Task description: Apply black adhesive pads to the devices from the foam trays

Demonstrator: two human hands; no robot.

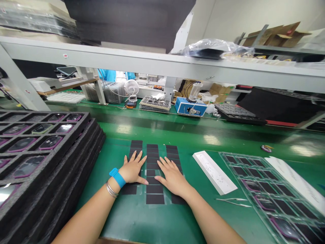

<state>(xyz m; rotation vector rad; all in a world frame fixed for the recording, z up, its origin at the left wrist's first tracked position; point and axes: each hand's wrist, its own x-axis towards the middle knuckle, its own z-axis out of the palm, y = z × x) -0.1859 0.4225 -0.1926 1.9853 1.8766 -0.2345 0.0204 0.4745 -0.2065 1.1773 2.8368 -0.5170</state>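
Observation:
Three columns of black rectangular pads lie in rows on the green mat (pixel 132 217), the middle column (pixel 155 199) running between my hands. My left hand (pixel 133 167) rests flat on the left column (pixel 129 189), fingers spread, with a blue wristband (pixel 117 177) and metal bangles (pixel 111 190) on that wrist. My right hand (pixel 172 178) lies flat across the right column (pixel 176 199), its fingers spread and its thumb reaching onto the middle column. Neither hand grips anything. A pair of steel tweezers (pixel 233 202) lies on the mat to the right of my right hand.
A stack of black foam trays (pixel 83 135) holding purple-rimmed glassy parts fills the left. A white strip (pixel 214 173) and a clear tray of black pieces (pixel 269 193) lie to the right. A grey shelf beam (pixel 162 61) crosses above, with a co-worker's blue sleeve (pixel 106 75) beyond.

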